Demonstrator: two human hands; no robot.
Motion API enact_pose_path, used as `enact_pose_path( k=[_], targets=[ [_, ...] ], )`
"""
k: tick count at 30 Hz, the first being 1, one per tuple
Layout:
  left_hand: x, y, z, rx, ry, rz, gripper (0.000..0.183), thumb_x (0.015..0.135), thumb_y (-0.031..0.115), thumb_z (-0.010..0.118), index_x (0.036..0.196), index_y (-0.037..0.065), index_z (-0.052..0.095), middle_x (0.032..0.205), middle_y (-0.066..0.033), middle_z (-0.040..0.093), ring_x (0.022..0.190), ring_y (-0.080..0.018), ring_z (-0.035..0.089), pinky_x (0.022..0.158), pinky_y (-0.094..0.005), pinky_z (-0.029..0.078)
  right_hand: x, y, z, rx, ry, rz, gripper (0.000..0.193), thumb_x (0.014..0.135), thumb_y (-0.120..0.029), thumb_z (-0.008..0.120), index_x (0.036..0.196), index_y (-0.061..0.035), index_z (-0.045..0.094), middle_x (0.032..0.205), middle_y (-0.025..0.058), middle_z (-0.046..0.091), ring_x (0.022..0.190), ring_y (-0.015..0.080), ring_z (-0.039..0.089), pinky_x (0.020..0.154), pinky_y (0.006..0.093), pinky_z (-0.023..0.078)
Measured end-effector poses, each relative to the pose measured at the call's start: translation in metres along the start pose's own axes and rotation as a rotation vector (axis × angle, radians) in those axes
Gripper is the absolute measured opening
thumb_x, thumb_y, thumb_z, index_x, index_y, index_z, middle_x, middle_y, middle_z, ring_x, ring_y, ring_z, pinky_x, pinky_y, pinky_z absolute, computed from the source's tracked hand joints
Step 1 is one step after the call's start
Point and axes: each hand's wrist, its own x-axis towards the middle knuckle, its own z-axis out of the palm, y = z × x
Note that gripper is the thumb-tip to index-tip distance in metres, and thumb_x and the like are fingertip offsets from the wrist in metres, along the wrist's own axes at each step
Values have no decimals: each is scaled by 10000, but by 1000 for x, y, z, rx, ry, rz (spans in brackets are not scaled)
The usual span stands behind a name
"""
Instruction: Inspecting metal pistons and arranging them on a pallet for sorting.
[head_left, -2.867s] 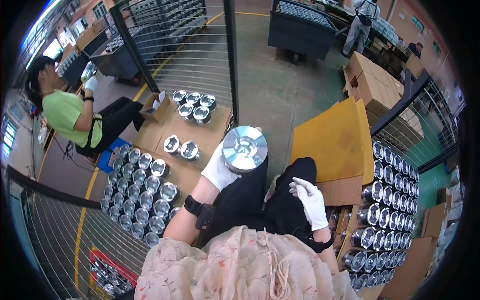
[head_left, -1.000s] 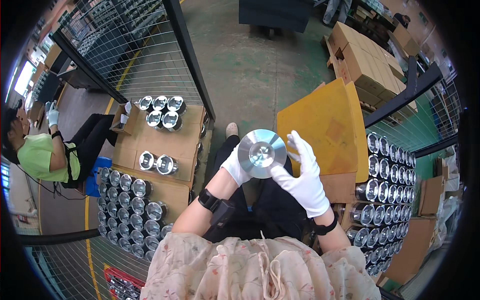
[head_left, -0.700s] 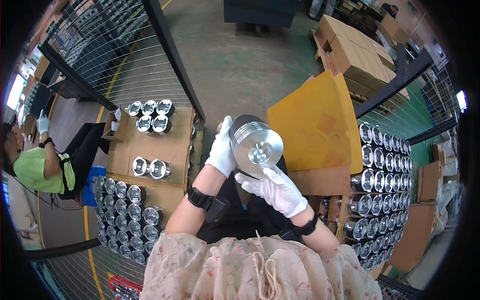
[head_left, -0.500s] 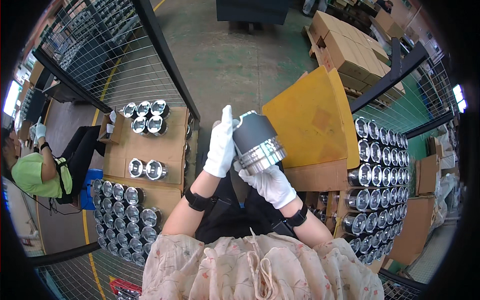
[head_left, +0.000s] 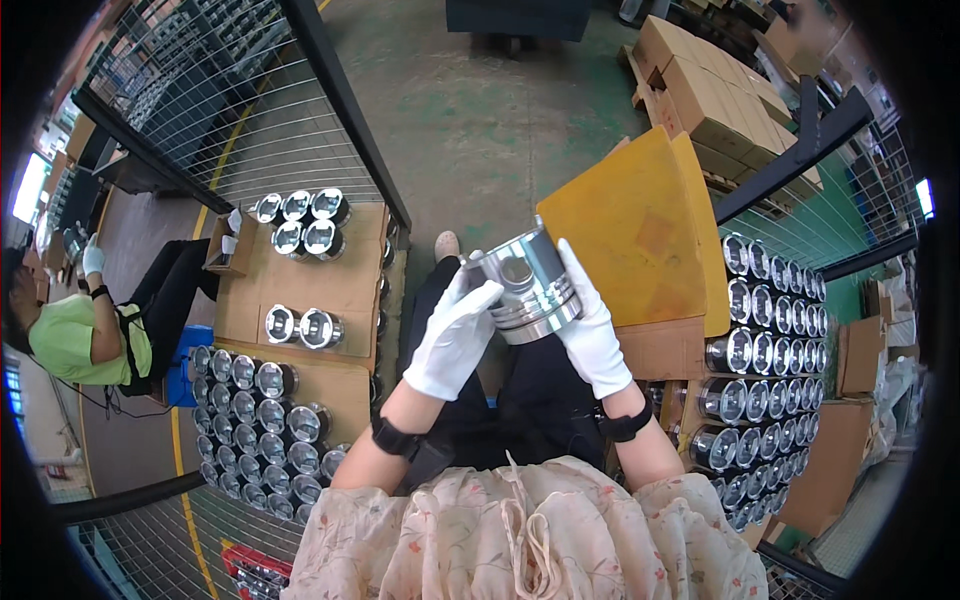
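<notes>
The metal piston (head_left: 525,285) — now tipped onto its side, skirt being shown — is being gripped at centre by the gloved left hand (head_left: 455,335) at 8 o'clock, the gloved right hand (head_left: 592,335) at 4 o'clock; side inspection is being judged underway.

One head-worn fisheye view looks steeply down, close over the piston (head_left: 525,285) (edges bend near the rim), floor (head_left: 470,130) beyond it.

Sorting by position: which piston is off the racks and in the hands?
The piston held on its side between both gloved hands; all others sit upright on cardboard.
</notes>
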Motion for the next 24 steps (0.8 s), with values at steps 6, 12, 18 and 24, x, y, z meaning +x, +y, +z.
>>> enact_pose_path(
  k=[6,12,18,24],
  targets=[
    [12,-19,-37,-222,-100,-70,402,998,301,451,1340,93,489,1302,-94,573,1167,-245,588,1010,-428,482,-16,-16,22,-764,1,-489,820,682,41,690,1445,-80,414,1319,162,525,1172,344,533,987,400,439],
    [11,-21,-41,-154,1,-74,529,964,402,515,1352,45,468,1316,-126,564,1177,-279,581,1026,-446,469,-25,13,20,-310,-54,-322,1026,688,-32,790,1525,-96,201,1437,132,427,1287,314,462,1058,419,394],
    [-24,-14,29,1090,143,470,943,705,129,825,1462,10,277,1392,-165,478,1282,-264,494,1078,-362,398,-3,29,21,1379,-470,249,554,1048,-435,278,1475,-89,354,1477,77,426,1348,214,411,1119,381,325],
    [-57,2,18,1294,-202,524,1005,689,155,842,1475,-3,235,1444,-192,375,1336,-308,413,1107,-398,339,-3,46,18,1437,-313,387,569,1026,-394,369,1463,-31,367,1450,95,474,1257,218,501,1101,363,355]
  ],
)
